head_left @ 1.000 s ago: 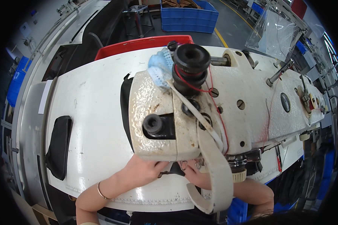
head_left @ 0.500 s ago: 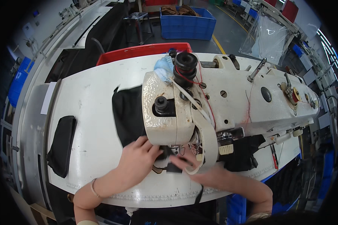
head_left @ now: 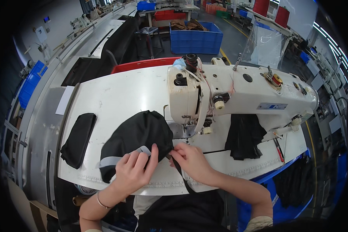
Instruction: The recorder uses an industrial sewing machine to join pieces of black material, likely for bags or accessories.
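Observation:
A black fabric piece with a grey band (head_left: 141,133) lies bunched on the white sewing table, left of and in front of the needle area (head_left: 188,129). My left hand (head_left: 135,170) rests on its near side, fingers curled on the cloth by the grey band, the index finger raised. With thumb and finger, my right hand (head_left: 191,160) pinches a narrow black strap (head_left: 181,176) at the fabric's right corner; the strap hangs over the table's front edge. Behind both hands stands the white sewing machine (head_left: 239,87), threaded in red.
A folded black fabric piece (head_left: 79,140) lies at the table's left. More black cloth (head_left: 244,137) sits under the machine arm, with red-handled snips (head_left: 278,150) farther right. Beyond the table are a red bin (head_left: 150,63) and a blue crate (head_left: 196,38) with brown pieces.
The black fabric has come out from beside the needle toward me and left, now showing its grey band. Both hands moved away from the needle. The view has tilted up.

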Demonstrator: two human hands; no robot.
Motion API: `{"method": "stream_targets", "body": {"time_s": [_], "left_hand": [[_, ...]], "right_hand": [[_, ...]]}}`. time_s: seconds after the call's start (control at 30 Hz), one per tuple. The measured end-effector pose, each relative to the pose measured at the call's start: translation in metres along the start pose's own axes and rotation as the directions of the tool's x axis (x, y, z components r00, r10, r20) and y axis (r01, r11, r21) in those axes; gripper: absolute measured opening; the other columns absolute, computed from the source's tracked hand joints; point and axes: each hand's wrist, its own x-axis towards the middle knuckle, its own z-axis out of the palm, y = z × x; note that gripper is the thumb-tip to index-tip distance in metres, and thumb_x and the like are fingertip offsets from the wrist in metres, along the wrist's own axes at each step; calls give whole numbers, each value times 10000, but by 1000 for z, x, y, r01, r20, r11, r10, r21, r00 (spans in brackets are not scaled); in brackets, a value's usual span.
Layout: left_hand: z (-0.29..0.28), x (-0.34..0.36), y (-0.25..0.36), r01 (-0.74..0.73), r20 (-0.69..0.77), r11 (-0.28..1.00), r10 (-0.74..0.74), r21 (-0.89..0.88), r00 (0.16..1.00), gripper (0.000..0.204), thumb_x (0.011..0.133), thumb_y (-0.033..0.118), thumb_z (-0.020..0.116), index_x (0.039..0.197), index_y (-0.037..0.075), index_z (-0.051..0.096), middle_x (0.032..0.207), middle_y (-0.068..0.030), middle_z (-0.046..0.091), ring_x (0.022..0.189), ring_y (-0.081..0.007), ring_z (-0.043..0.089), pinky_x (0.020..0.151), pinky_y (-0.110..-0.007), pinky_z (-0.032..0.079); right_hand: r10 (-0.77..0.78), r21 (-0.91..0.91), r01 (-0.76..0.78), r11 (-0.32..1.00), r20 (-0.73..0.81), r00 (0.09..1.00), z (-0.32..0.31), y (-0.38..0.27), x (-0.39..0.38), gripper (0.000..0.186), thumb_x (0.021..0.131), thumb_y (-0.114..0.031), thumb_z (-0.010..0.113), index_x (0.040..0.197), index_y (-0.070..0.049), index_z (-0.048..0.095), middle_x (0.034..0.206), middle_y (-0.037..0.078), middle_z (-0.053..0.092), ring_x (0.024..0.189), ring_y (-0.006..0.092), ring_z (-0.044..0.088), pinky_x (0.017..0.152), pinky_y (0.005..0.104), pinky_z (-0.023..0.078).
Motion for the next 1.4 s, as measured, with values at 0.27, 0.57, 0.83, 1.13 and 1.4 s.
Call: {"method": "stream_targets", "body": {"time_s": [0.27,0.57,0.83,1.13,1.4], "left_hand": [[10,3,15,361,173,809,-317,-463,932,587,738,182,755,1239,-10,516,1146,-151,508,1084,-326,483,888,-408,436],[64,27,-22,679,681,-49,-28,-732,732,301,800,69,728,1039,-15,566,797,-37,662,744,-83,605,696,-251,484],[79,35,-33,604,609,110,23,-790,793,212,830,30,671,1010,-27,575,758,-74,600,650,-146,520,647,-267,433],[169,54,-46,408,417,-88,-172,-909,892,358,716,13,717,1056,8,601,1005,-167,602,889,-357,568,764,-380,473],[174,79,-25,451,425,168,-167,-877,890,366,714,32,724,1059,14,604,1047,-165,585,941,-360,545,802,-389,458]], "right_hand": [[-66,427,94,899,-80,995,13,27,8,158,968,-54,462,1060,54,531,950,142,656,874,194,667,755,287,556],[149,451,-176,875,94,984,-14,11,-24,156,955,-34,483,1079,20,562,1004,124,658,962,173,645,852,296,522],[-632,-659,752,16,577,518,-39,24,-22,316,714,-84,610,1001,50,621,928,76,602,878,202,607,772,311,508],[-503,-835,525,-164,529,683,-62,35,18,371,762,-162,555,1099,-11,586,1172,131,572,1104,240,539,969,384,445],[-32,-309,126,943,292,956,-71,40,3,383,914,-43,538,1294,-36,484,1302,85,530,1179,167,519,1031,344,397]]}}
